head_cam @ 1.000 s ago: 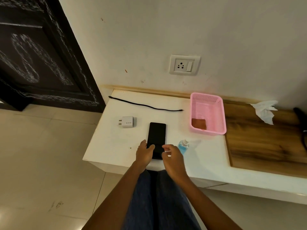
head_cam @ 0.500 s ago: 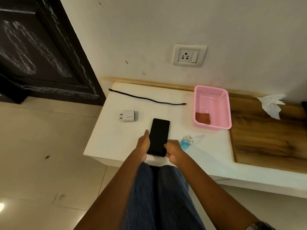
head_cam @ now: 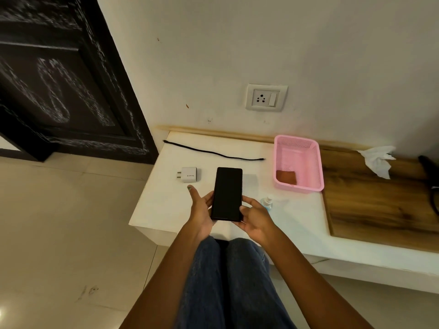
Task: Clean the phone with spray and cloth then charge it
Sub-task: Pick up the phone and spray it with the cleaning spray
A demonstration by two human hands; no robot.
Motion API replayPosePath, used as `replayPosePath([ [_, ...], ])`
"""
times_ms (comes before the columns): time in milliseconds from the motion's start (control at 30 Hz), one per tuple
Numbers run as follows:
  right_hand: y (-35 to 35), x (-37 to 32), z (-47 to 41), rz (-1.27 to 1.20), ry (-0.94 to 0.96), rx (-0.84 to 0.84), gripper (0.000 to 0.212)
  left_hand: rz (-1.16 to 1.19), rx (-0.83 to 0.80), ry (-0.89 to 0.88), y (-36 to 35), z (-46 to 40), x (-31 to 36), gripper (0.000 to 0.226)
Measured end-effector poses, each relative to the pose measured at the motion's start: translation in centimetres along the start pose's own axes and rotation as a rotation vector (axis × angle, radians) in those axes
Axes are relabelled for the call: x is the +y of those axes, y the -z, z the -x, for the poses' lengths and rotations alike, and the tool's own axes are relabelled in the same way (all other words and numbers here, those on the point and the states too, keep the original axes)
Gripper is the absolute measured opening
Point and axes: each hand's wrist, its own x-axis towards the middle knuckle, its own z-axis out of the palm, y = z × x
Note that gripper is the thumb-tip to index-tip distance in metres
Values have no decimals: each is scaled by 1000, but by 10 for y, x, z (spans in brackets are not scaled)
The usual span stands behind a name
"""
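Both hands, the left hand [head_cam: 200, 208] and right hand [head_cam: 255, 217], grip the phone [head_cam: 227, 194] by its lower edges, screen up above the counter [head_cam: 164, 205], probably readying it for cleaning. The spray bottle [head_cam: 267, 203] stands just beyond the right hand.

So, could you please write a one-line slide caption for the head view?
Both hands, left hand and right hand, hold a dark phone above the white table, spray bottle beside it.
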Motion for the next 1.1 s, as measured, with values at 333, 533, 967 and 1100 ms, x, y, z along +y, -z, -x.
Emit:
replayPosePath([
  [333, 25, 7, 64, -28, 54, -212, 30, 90, -332, 156, 7, 47, -9, 81],
  [533, 45, 18, 66, 48, 241, -19, 9, 90, -232, 117, 2, 48, -17, 88],
  [967, 53, 16, -21, 600, 638, 314, 58, 111, -172, 143, 17, 41, -15, 88],
  [1100, 52, 17, -26, 606, 622, 323, 53, 123, -184, 161, 18, 40, -15, 87],
])
